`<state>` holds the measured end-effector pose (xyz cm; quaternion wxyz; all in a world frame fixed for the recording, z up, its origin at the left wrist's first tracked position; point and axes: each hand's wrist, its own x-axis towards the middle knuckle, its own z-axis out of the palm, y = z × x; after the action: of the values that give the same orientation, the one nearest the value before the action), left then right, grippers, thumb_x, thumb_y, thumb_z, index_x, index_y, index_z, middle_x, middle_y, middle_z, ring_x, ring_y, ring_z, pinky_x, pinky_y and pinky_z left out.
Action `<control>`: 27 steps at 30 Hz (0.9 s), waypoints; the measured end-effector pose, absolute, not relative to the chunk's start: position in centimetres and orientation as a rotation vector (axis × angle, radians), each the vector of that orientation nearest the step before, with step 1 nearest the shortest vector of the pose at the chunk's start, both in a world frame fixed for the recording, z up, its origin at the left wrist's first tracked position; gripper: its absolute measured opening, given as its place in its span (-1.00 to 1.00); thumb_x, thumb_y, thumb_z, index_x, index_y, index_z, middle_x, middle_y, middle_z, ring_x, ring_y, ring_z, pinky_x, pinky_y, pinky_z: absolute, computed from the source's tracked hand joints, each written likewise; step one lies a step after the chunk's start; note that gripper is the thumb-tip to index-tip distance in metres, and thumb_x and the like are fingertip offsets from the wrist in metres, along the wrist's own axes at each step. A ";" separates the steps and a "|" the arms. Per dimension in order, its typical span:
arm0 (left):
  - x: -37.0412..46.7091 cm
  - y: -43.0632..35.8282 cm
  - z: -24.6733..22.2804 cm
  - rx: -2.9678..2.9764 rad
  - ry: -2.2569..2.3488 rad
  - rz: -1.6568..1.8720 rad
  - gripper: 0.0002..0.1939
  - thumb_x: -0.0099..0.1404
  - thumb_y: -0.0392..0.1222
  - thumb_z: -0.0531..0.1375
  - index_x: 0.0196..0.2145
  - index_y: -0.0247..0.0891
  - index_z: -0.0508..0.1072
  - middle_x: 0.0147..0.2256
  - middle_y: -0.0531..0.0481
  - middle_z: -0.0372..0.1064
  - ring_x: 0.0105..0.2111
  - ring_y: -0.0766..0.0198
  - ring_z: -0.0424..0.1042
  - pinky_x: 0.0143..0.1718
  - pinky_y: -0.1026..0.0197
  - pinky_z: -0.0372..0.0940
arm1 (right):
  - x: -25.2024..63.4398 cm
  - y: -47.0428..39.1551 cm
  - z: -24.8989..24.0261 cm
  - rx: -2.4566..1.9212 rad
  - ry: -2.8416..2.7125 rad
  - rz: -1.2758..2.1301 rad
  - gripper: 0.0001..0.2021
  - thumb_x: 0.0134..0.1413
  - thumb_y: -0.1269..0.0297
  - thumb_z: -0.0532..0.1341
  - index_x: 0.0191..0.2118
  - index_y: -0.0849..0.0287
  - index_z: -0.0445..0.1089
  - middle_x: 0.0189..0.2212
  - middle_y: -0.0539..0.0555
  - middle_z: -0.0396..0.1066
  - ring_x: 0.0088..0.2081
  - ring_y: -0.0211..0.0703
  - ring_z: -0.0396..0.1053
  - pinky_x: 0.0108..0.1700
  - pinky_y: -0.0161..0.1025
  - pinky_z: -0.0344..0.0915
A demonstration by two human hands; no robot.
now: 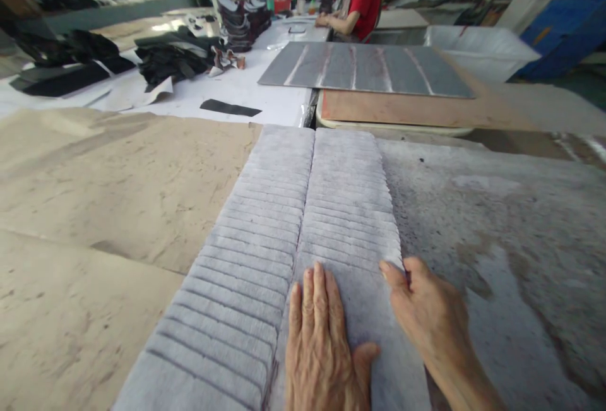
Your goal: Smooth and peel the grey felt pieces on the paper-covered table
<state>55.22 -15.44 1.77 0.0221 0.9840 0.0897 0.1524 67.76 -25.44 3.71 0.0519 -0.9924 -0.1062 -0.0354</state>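
Note:
Two long rows of overlapping grey fabric pieces run away from me on the table: a left row (227, 297) and a right row (348, 209), with a narrow seam between them. My left hand (322, 348) lies flat on the near grey piece (369, 310) of the right row, fingers stretched forward and thumb out to the side. At that row's right edge, my right hand (433, 310) pinches the edge of a grey piece between thumb and curled fingers. The near ends of both rows run out of view.
Brown paper (95, 209) covers the table at left; a stained grey surface (497, 259) lies at right. Beyond are a striped grey board (364, 70), dark material piles (175, 57), a black strip (230, 108) and a white bin (483, 51). A person in red (367, 0) works farther back.

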 end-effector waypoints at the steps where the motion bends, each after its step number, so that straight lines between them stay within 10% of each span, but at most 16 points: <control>1: 55.3 -15.5 1.8 3.048 0.270 0.467 -0.26 0.22 0.14 -0.05 0.17 -0.50 0.00 0.18 -0.33 -0.08 0.16 -0.09 -0.04 0.04 -0.05 0.18 | 67.8 -25.5 3.6 -3.007 -0.327 -0.117 -0.79 0.05 0.19 0.09 -0.51 0.16 0.20 -0.69 0.04 0.30 -0.59 -0.17 0.29 -0.53 -0.34 -0.06; 21: 56.1 -17.3 0.6 2.948 0.540 0.469 -0.28 0.19 0.09 -0.03 0.20 -0.36 -0.08 0.19 -0.25 -0.07 0.18 -0.10 -0.08 0.10 -0.20 -0.04 | 67.3 -25.7 3.1 -3.024 -0.364 -0.277 -0.74 0.10 0.16 0.02 -0.49 0.18 0.26 -0.74 0.05 0.31 -0.66 -0.15 0.29 -0.59 -0.33 0.03; 27: 56.6 -16.8 -1.6 2.899 0.546 0.723 -0.18 0.14 0.19 -0.05 0.23 -0.29 -0.19 0.13 -0.25 0.08 0.11 -0.04 0.09 0.10 -0.16 -0.09 | 66.1 -25.2 3.7 -3.075 -0.444 -0.762 -0.66 0.16 0.14 -0.02 -0.22 0.32 0.33 -0.42 0.20 0.41 -0.45 -0.08 0.37 -0.55 -0.27 0.20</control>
<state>56.58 -16.82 -1.61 0.0519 0.9532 0.1796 0.2377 66.13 -25.24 3.67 -0.0286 -0.9609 -0.1387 -0.2381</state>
